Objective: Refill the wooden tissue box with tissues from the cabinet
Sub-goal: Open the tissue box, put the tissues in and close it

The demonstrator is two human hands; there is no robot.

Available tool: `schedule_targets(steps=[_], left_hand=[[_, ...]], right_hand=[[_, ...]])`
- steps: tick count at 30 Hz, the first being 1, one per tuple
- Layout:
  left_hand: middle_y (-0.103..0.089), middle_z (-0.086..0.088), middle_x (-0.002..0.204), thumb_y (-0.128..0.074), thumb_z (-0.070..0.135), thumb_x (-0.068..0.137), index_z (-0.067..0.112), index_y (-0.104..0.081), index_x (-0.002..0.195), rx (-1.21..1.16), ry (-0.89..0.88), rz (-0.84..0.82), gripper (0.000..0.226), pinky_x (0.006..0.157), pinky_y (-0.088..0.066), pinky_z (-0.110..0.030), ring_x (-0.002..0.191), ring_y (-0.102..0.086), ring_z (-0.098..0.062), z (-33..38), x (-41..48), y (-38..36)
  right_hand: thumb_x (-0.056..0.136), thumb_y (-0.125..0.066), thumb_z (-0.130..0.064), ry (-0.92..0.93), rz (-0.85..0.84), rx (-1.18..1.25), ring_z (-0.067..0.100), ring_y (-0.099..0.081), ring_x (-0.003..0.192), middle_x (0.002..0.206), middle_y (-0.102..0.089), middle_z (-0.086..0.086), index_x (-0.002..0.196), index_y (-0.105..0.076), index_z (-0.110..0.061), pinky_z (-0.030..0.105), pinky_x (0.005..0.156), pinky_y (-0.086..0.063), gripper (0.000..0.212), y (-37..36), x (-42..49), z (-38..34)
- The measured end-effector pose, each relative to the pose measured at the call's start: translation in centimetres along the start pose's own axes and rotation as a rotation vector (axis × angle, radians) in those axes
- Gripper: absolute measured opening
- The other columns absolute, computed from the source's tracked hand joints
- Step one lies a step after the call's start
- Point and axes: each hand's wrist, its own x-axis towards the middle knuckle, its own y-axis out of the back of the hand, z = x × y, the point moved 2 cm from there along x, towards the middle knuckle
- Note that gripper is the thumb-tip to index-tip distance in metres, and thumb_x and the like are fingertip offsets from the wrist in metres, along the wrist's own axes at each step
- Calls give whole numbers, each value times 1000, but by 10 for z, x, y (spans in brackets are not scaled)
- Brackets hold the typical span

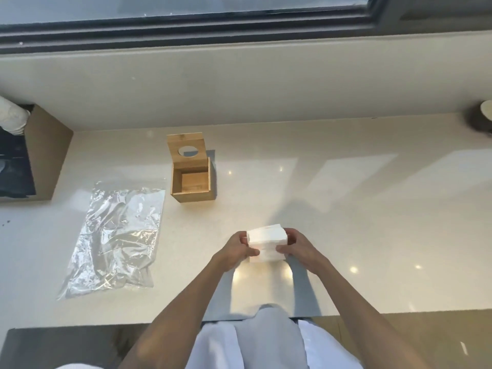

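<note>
white tissue stack [267,245] clamped between left hand [238,247] and right hand [298,246], nearer than the open wooden tissue box [192,179], crinkly plastic bag [117,235] left of the box

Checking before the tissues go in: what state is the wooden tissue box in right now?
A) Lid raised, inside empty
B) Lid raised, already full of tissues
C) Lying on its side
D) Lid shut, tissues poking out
A: the wooden tissue box stands with its lid raised and a bare wooden bottom, while both hands hold the tissue stack.
</note>
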Motion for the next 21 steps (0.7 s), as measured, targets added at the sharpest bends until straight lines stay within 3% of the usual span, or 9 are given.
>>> schedule_targets(steps=[4, 6, 8, 10, 13, 16, 17, 19, 21], left_hand=[[-34, -14, 125, -74, 5, 63, 14, -44, 118, 261, -265, 155, 64, 94, -53, -34, 111, -56, -27, 2, -2, -18], [-27, -14, 127, -72, 6, 61, 22, -37, 114, 310, -376, 161, 66, 93, -53, -31, 118, -52, -29, -2, 0, -31], [-22, -12, 134, -73, 4, 58, 27, -28, 127, 323, -398, 166, 85, 89, -53, -26, 124, -47, -30, -7, 6, -39], [-9, 7, 145, -76, 5, 58, 26, -9, 146, 398, -405, 164, 113, 101, -47, -33, 136, -35, -25, -13, 12, -44], [1, 37, 146, -81, 10, 55, 48, 3, 147, 527, -492, 202, 131, 112, -36, -49, 146, -18, -21, -10, 21, -44], [-13, 25, 154, -80, 23, 64, 75, -10, 127, 685, -473, 154, 108, 111, -36, -51, 144, -25, -20, -5, 23, -47], [-19, 16, 154, -77, 28, 67, 72, -18, 127, 673, -454, 159, 95, 110, -38, -50, 141, -30, -21, -3, 22, -48], [-31, -3, 144, -74, 21, 67, 47, -25, 135, 672, -508, 132, 88, 106, -42, -47, 131, -39, -24, -1, 18, -46], [-39, -4, 127, -72, 12, 67, 36, -30, 123, 723, -499, 155, 74, 97, -47, -47, 118, -46, -27, -2, 15, -45]], right_hand=[[77, -73, -5, 264, 83, -193, 12, -54, 115, 127, -48, -4, 122, -46, -22, 32, 96, -50, 55, 10, -9, 5], [83, -68, -3, 349, 89, -301, 10, -56, 111, 122, -52, -7, 123, -42, -25, 29, 93, -47, 52, 17, -7, 11], [84, -64, 0, 377, 94, -398, 5, -55, 108, 121, -51, -9, 124, -37, -35, 29, 91, -46, 60, 22, -5, 15], [81, -63, 4, 423, 106, -459, 5, -51, 115, 130, -44, -4, 124, -32, -41, 31, 95, -44, 70, 27, -2, 19], [78, -67, 1, 508, 114, -523, 23, -32, 142, 153, -14, -2, 119, -30, -50, 38, 109, -39, 76, 32, 5, 28], [77, -71, -9, 507, 95, -565, 22, -9, 151, 159, 1, 3, 112, -31, -52, 42, 112, -35, 69, 35, 8, 31], [76, -72, -11, 503, 93, -562, 23, -11, 151, 160, 0, 3, 112, -32, -51, 43, 113, -34, 68, 35, 9, 33], [74, -75, -11, 491, 100, -521, 27, -29, 143, 158, -9, -3, 116, -32, -47, 46, 109, -40, 69, 34, 6, 31], [77, -74, -4, 451, 108, -467, 21, -47, 129, 149, -25, -12, 132, -26, -35, 42, 102, -46, 79, 34, 4, 30]])
